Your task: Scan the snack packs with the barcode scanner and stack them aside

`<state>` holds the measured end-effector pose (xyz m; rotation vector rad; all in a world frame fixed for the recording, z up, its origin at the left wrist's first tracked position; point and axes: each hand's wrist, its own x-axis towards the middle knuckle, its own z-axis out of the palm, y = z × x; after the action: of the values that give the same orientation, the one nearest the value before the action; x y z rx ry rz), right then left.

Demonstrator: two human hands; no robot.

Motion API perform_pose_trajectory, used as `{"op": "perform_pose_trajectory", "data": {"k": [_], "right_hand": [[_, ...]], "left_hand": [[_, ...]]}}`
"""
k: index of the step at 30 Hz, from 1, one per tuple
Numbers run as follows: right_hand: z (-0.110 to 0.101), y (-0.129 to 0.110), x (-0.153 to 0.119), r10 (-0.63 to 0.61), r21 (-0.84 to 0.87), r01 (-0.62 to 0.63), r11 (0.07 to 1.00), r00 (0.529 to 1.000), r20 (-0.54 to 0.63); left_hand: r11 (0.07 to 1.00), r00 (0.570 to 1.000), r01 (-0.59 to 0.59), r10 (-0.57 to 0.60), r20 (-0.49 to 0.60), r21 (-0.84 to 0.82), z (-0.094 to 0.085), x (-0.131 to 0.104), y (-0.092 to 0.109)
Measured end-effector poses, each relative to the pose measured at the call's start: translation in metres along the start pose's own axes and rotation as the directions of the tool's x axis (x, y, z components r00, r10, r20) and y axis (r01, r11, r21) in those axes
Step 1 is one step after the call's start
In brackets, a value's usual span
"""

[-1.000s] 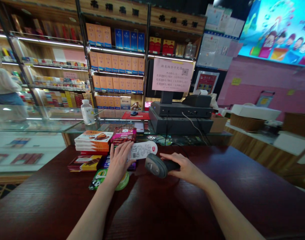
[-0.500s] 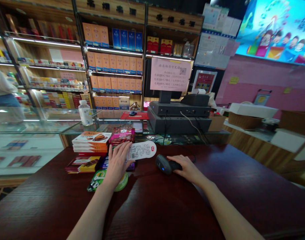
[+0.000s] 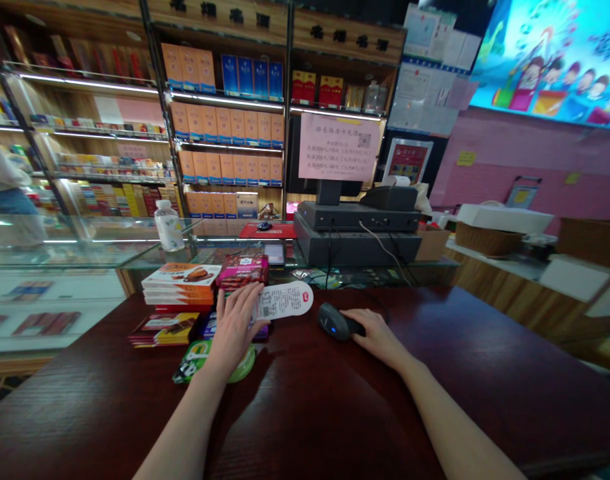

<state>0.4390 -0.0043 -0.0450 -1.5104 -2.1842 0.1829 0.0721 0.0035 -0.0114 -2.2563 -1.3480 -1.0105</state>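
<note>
My left hand [image 3: 237, 327] holds a white round-ended package [image 3: 287, 300] printed with a barcode and a red logo, its fingers over the near end and its thumb at the lower edge. In my right hand [image 3: 377, 333] is a dark barcode scanner [image 3: 333, 322], gripped by its handle, with a blue light showing and its head toward the package. Beneath and beside my left hand lie a green panda-printed pack [image 3: 197, 357], partly hidden, and purple packs [image 3: 209, 328]. A stack of white-and-orange boxes [image 3: 179, 280], yellow-and-brown chocolate packs [image 3: 167, 329] and magenta packs [image 3: 242, 270] stand left of it.
A dark wooden counter [image 3: 305, 413] spreads beneath my arms. Behind it are a cash register [image 3: 357, 230], a monitor with a pink notice [image 3: 339, 147], a plastic bottle [image 3: 169, 225] and a mouse [image 3: 265, 227]. A person [image 3: 9, 193] stands at far left.
My right hand and the scanner have shifted slightly right and away from the package. My left hand keeps its hold on the package and has hardly moved.
</note>
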Motion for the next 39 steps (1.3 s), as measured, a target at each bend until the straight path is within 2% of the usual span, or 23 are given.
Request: {"op": "perform_pose_trajectory", "data": {"k": [11,16,21,25,31,39], "right_hand": [[-0.002,-0.002,-0.006,-0.042,0.058,0.043,0.997,0.999,-0.016],[-0.005,-0.005,-0.003,-0.008,0.152,0.029,0.988,0.991,-0.135],[-0.014,-0.025,0.005,0.006,0.250,0.055,0.967,0.972,-0.237],[-0.019,-0.047,0.011,0.054,0.337,0.035,0.941,0.967,-0.250],[-0.009,-0.069,0.027,0.158,0.505,-0.029,0.863,0.964,-0.215],[0.001,-0.083,0.037,0.138,0.612,0.011,0.791,0.971,-0.196]], "left_hand": [[1.000,1.000,-0.008,0.008,-0.005,-0.017,0.001,0.000,0.000],[0.999,1.000,-0.023,0.023,-0.011,-0.028,0.004,0.000,-0.001],[0.998,0.999,-0.050,0.050,-0.012,-0.041,0.005,-0.001,0.000],[0.996,0.998,-0.063,0.063,0.000,-0.057,0.006,-0.001,0.001],[0.994,0.996,-0.081,0.083,0.017,-0.075,0.006,0.000,0.003],[0.993,0.995,-0.085,0.088,0.038,-0.082,0.005,0.001,0.006]]}}
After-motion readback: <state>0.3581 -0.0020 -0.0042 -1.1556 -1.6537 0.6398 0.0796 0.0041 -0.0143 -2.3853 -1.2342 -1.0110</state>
